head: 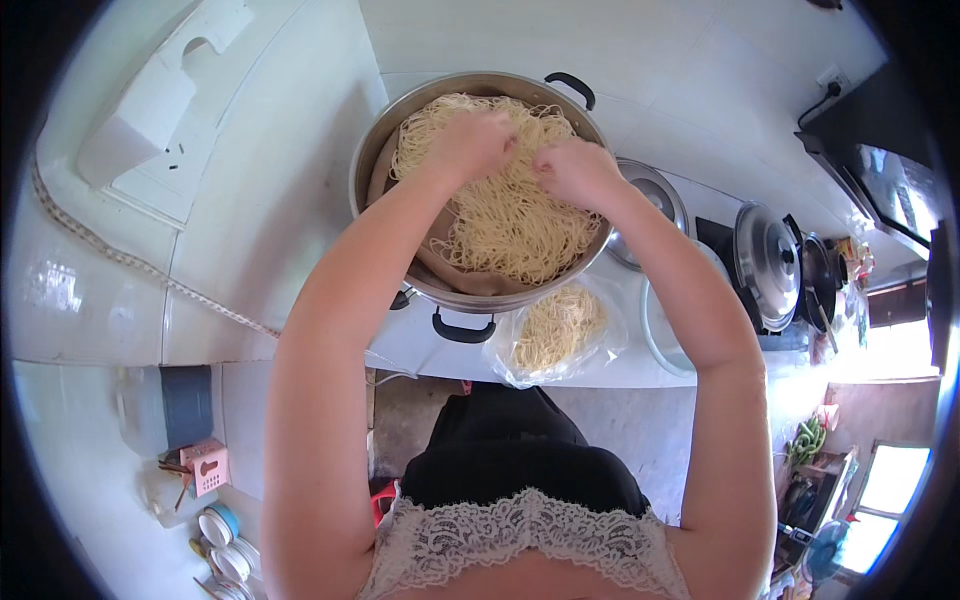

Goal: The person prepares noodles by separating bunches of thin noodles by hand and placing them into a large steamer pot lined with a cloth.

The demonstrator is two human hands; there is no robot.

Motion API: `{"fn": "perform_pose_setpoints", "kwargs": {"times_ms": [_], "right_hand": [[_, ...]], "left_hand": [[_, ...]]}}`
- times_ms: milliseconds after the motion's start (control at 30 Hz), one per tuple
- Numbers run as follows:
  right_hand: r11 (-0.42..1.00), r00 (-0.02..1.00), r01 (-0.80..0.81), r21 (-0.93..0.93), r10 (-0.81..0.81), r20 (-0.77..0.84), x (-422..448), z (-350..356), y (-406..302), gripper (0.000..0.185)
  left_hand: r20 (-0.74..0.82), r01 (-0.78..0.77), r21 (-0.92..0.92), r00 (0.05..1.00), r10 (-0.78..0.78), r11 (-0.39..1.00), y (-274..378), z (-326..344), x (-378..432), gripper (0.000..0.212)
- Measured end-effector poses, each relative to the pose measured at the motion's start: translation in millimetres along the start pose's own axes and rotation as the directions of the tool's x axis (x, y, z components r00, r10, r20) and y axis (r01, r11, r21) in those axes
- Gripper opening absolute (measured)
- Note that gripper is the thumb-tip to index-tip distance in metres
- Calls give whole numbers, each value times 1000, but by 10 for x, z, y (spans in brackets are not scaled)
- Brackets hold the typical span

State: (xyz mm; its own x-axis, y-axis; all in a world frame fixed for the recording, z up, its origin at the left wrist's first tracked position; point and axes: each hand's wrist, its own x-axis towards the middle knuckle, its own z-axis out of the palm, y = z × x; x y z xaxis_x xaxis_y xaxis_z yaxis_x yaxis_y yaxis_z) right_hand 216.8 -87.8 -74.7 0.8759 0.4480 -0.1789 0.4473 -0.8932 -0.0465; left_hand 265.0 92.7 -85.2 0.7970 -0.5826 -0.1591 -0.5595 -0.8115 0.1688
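Observation:
Thin pale-yellow noodles (517, 217) are heaped on a brown cloth (442, 271) inside a large round metal steamer pot (361, 165). My left hand (476, 144), slightly blurred, is curled into the noodles near the upper middle of the heap. My right hand (576, 172) grips at the noodles on the right, near the pot's rim, its fingers folded in. A small gap parts the two hands. The strands inside each fist are mostly hidden by the fingers. Just below the pot, a clear plastic bag (611, 330) holds more noodles (559, 330).
Black handles (463, 328) stick out from the pot. A metal lid (660, 191) lies right of it, partly behind my right arm. Beyond are a pale basin (664, 341) and a lidded pot (766, 262). A white cord (150, 266) runs along the tiled wall at left.

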Motion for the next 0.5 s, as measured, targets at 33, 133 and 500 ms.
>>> {"fn": "perform_pose_setpoints", "kwargs": {"times_ms": [33, 133, 500], "right_hand": [[998, 991, 56, 37, -60, 119, -29, -1, 3, 36], [989, 934, 87, -123, -124, -335, -21, 321, 138, 29], [983, 1000, 1, -183, -4, -15, -185, 195, 44, 25]], "left_hand": [[3, -10, 1, 1000, 10, 1000, -17, 105, 20, 39], [-318, -85, 157, 939, 132, 984, -109, 504, 113, 36], [-201, -175, 159, 958, 206, 972, 76, 191, -39, 26]]}}
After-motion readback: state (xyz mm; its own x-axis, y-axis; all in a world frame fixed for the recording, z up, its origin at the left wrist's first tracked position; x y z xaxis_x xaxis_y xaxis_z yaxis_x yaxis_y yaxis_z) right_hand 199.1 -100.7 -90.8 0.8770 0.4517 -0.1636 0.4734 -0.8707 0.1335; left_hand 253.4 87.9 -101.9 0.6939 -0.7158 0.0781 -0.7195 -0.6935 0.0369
